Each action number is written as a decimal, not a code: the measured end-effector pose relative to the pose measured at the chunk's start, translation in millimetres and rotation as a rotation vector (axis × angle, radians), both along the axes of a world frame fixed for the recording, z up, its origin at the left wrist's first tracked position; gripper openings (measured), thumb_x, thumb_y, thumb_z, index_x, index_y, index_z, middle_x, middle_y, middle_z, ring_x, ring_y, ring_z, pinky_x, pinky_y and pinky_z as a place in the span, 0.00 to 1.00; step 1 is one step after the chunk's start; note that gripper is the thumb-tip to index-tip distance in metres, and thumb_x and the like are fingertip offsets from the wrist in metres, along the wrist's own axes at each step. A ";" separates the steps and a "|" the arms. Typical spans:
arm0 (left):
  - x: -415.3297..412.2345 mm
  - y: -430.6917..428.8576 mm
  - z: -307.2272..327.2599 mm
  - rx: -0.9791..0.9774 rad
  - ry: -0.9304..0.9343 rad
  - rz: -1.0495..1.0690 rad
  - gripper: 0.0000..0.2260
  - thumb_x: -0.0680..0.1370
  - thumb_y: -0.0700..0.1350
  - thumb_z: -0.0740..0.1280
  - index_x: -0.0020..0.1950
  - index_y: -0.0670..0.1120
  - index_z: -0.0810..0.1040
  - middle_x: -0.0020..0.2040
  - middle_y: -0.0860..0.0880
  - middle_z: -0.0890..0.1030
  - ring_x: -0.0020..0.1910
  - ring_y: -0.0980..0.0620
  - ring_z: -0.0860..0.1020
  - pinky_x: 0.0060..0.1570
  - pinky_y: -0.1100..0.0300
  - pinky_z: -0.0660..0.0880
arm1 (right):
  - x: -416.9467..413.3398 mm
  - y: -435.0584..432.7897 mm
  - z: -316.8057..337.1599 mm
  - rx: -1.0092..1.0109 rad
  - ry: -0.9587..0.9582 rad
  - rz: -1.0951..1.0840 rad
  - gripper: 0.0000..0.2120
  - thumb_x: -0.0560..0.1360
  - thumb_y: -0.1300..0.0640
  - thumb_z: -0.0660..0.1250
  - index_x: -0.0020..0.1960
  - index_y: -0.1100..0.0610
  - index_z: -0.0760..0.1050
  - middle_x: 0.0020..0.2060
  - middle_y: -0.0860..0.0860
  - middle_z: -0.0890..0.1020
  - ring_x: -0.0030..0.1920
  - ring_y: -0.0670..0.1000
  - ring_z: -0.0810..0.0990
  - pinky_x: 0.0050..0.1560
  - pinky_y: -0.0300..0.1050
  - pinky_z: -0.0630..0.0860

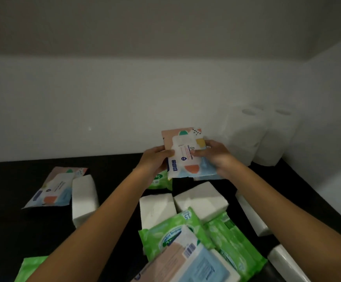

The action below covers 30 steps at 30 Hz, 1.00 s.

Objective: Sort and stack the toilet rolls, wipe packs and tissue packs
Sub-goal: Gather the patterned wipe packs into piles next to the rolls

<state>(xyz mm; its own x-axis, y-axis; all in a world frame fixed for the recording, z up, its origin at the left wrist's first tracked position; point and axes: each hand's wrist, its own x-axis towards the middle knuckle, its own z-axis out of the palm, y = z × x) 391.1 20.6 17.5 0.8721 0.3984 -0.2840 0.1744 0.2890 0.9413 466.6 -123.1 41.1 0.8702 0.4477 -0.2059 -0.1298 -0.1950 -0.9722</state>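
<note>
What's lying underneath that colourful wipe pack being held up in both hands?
Below the held wipe pack, gripped by the left hand and right hand, part of a green wipe pack shows on the dark table. The rest of what lies under it is covered.

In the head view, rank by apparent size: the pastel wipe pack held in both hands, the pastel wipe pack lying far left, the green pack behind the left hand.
1-2. Held pastel wipe pack and far-left pastel wipe pack: look alike, unranked.
3. Green pack: smallest, but mostly hidden.
</note>
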 end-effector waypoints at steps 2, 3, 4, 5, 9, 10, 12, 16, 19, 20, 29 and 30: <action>15.3 -3.4 -1.3 -0.021 -0.009 -0.001 0.17 0.77 0.34 0.63 0.66 0.38 0.72 0.56 0.39 0.79 0.43 0.48 0.80 0.42 0.58 0.80 | 18.4 -0.6 -2.3 -0.083 -0.045 -0.010 0.15 0.71 0.69 0.68 0.58 0.67 0.75 0.55 0.59 0.80 0.51 0.58 0.81 0.54 0.50 0.77; 23.5 -5.7 -1.3 -0.038 -0.018 0.004 0.17 0.77 0.33 0.62 0.66 0.37 0.72 0.58 0.38 0.79 0.43 0.48 0.80 0.41 0.58 0.80 | 28.1 -1.9 -3.7 -0.096 -0.055 -0.009 0.15 0.72 0.68 0.68 0.58 0.67 0.75 0.56 0.58 0.80 0.54 0.58 0.80 0.57 0.50 0.76; 32.3 -7.8 -0.9 -0.059 -0.025 0.013 0.17 0.77 0.32 0.62 0.66 0.37 0.72 0.59 0.37 0.78 0.42 0.48 0.79 0.43 0.58 0.80 | 37.9 -3.3 -4.9 -0.092 -0.052 -0.009 0.15 0.72 0.68 0.68 0.58 0.67 0.75 0.57 0.59 0.80 0.54 0.58 0.80 0.57 0.51 0.77; 41.5 -10.0 -0.8 -0.077 -0.028 0.023 0.17 0.76 0.32 0.61 0.66 0.36 0.72 0.60 0.36 0.77 0.43 0.47 0.79 0.45 0.56 0.79 | 47.6 -4.6 -6.4 -0.081 -0.043 -0.010 0.15 0.72 0.68 0.68 0.58 0.67 0.75 0.58 0.61 0.80 0.52 0.58 0.80 0.55 0.51 0.78; 78.3 -17.1 -5.3 -0.083 0.000 0.040 0.18 0.76 0.31 0.62 0.66 0.36 0.72 0.61 0.35 0.77 0.51 0.43 0.77 0.53 0.51 0.75 | 85.4 -8.6 -14.1 -0.076 -0.004 -0.060 0.16 0.71 0.70 0.68 0.59 0.68 0.75 0.57 0.64 0.79 0.52 0.59 0.80 0.55 0.52 0.78; 86.4 -18.6 -8.1 -0.079 0.007 0.043 0.18 0.76 0.31 0.62 0.66 0.36 0.72 0.61 0.35 0.77 0.51 0.42 0.77 0.54 0.51 0.75 | 93.6 -9.1 -17.4 -0.088 0.009 -0.071 0.17 0.71 0.70 0.68 0.59 0.68 0.75 0.57 0.65 0.79 0.54 0.61 0.80 0.58 0.55 0.77; 100.3 -22.0 -14.6 -0.064 0.020 0.043 0.17 0.77 0.31 0.61 0.66 0.36 0.72 0.61 0.35 0.77 0.51 0.42 0.77 0.55 0.51 0.75 | 108.7 -9.3 -26.0 -0.130 0.022 -0.083 0.17 0.70 0.69 0.69 0.59 0.67 0.75 0.57 0.64 0.80 0.57 0.62 0.80 0.61 0.57 0.75; 117.3 -27.4 -32.3 -0.060 0.069 0.034 0.16 0.77 0.32 0.61 0.66 0.37 0.72 0.61 0.35 0.77 0.52 0.42 0.77 0.56 0.50 0.75 | 130.8 -9.9 -49.5 -0.201 -0.009 -0.071 0.16 0.74 0.67 0.66 0.62 0.66 0.73 0.58 0.63 0.79 0.51 0.58 0.80 0.44 0.43 0.79; 123.4 -31.2 -47.3 -0.045 0.108 0.024 0.16 0.77 0.32 0.60 0.66 0.36 0.71 0.62 0.36 0.77 0.52 0.43 0.77 0.53 0.52 0.75 | 137.8 -11.8 -68.0 -0.251 -0.009 -0.046 0.15 0.76 0.63 0.63 0.62 0.66 0.73 0.58 0.63 0.79 0.55 0.59 0.80 0.42 0.41 0.76; 125.2 -32.2 -52.0 -0.033 0.121 0.026 0.17 0.77 0.32 0.60 0.66 0.36 0.71 0.62 0.36 0.77 0.52 0.43 0.77 0.53 0.51 0.76 | 138.9 -12.9 -74.3 -0.273 -0.009 -0.039 0.15 0.76 0.63 0.63 0.62 0.65 0.73 0.58 0.63 0.79 0.55 0.59 0.80 0.43 0.43 0.76; 128.5 -36.3 -70.8 0.065 0.241 0.006 0.20 0.77 0.32 0.61 0.70 0.39 0.68 0.65 0.38 0.75 0.54 0.45 0.76 0.54 0.57 0.73 | 141.4 -18.3 -104.3 -0.368 -0.074 -0.066 0.16 0.75 0.61 0.66 0.61 0.66 0.75 0.57 0.61 0.80 0.56 0.58 0.80 0.41 0.40 0.75; 129.0 -36.7 -70.9 0.075 0.242 0.004 0.20 0.77 0.33 0.61 0.70 0.39 0.68 0.64 0.38 0.75 0.55 0.45 0.77 0.54 0.58 0.73 | 141.6 -18.2 -103.2 -0.373 -0.083 -0.066 0.16 0.75 0.61 0.65 0.61 0.66 0.75 0.58 0.61 0.80 0.56 0.58 0.80 0.37 0.38 0.74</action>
<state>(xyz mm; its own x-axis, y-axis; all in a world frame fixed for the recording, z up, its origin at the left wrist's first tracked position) 520.1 -16.0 -53.4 0.7807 0.4296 -0.4538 0.3966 0.2206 0.8911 608.3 -141.3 -62.2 0.9150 0.2980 -0.2721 -0.0780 -0.5310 -0.8438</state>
